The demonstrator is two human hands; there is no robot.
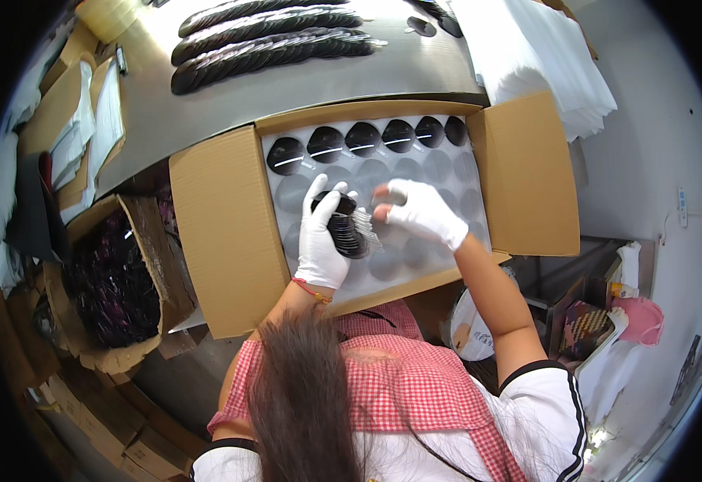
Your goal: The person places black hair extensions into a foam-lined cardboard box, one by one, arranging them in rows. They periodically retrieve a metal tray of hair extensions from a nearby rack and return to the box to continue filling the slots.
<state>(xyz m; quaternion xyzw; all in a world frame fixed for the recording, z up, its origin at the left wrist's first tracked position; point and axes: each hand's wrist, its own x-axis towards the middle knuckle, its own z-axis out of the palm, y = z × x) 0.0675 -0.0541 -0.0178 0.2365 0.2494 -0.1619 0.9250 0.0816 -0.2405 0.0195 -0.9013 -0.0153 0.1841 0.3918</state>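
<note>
My left hand (320, 241), in a white glove, holds a stack of dark tinted lenses (347, 232) with clear tabs pointing right. Just right of the stack is my right hand (414, 211), its glove leaving thumb and fingertip bare, the fingers apart with nothing seen between them. Both are over an open cardboard box (230, 235). Along the box's far side, a row of dark lenses (363, 140) lies on a white sheet (387, 289). Round greyish shapes show in rows nearer me; whether they lie on or under the sheet I cannot tell.
Overlapping rows of dark lenses (272, 54) lie on the metal table (146, 114) beyond the box. White sheets (537, 60) are stacked at the far right. A carton of dark glossy pieces (116, 283) stands at left. The box's right flap (528, 175) is spread outward.
</note>
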